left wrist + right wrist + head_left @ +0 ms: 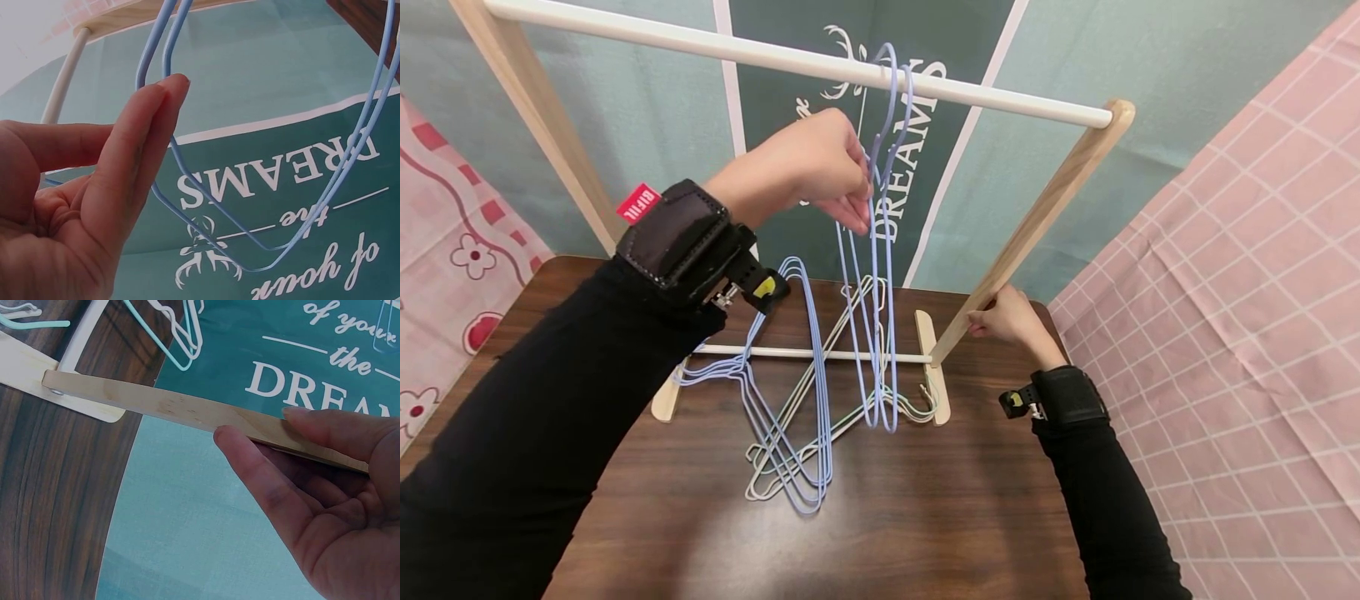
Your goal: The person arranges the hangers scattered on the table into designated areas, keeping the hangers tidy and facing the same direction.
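Note:
In the head view my left hand (835, 171) is raised just under the rail, its fingertips pinching the side of a blue hanger (874, 242). Two such hangers hang close together, their hooks over the white rail (805, 62). The left wrist view shows the blue wires (170, 147) passing behind the fingers of my left hand (119, 162), which hide the exact contact. Low on the right side, my right hand (1009, 317) grips the wooden post (1033, 225) of the rack. Thumb and fingers of my right hand (312, 487) lie on opposite sides of the post (162, 403).
Several blue hangers (822, 375) lie on the brown table (940, 517), partly over white and pale green hangers (775, 483). A lower white bar (775, 352) joins the rack's wooden feet (934, 367). Behind stands a green printed cloth (970, 50); pink cloth (1247, 308) covers the right side.

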A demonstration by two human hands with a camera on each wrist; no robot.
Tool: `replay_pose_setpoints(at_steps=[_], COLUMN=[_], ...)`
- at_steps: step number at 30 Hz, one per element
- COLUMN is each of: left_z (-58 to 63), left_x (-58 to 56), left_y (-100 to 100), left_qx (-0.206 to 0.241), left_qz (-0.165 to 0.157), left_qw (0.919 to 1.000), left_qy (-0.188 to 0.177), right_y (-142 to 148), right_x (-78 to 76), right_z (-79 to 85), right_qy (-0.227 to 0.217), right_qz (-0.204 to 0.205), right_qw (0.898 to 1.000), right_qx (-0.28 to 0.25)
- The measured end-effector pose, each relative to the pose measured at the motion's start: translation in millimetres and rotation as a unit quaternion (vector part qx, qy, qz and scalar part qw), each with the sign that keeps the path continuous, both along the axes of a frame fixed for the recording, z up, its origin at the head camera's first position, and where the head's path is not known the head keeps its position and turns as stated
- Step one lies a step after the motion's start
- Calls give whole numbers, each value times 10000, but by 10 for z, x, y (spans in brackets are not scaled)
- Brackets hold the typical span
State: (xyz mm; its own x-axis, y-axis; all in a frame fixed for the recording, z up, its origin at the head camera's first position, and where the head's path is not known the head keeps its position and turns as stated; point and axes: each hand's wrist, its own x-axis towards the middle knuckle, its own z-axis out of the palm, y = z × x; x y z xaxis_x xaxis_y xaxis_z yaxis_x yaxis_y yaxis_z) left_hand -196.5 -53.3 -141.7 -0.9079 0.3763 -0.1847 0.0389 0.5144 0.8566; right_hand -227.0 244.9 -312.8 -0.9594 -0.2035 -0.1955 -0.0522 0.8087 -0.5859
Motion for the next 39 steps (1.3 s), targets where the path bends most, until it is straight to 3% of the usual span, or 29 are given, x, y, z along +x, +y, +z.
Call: replay_pose_setpoints(at_steps=[12, 39], left_z=[-55, -96], left_x=[-54, -74], left_y=[42, 143], left_qx=[133, 362], left_qz=[120, 235], left_qw=[9995, 9986], left_qy=[-245, -303], right_y=[-8, 29], right_x=[8, -1], right_z=[-4, -10], right_qy=[-9, -21], right_qz=[-33, -23], right_qw=[9999, 9999], right_qx=[-163, -154])
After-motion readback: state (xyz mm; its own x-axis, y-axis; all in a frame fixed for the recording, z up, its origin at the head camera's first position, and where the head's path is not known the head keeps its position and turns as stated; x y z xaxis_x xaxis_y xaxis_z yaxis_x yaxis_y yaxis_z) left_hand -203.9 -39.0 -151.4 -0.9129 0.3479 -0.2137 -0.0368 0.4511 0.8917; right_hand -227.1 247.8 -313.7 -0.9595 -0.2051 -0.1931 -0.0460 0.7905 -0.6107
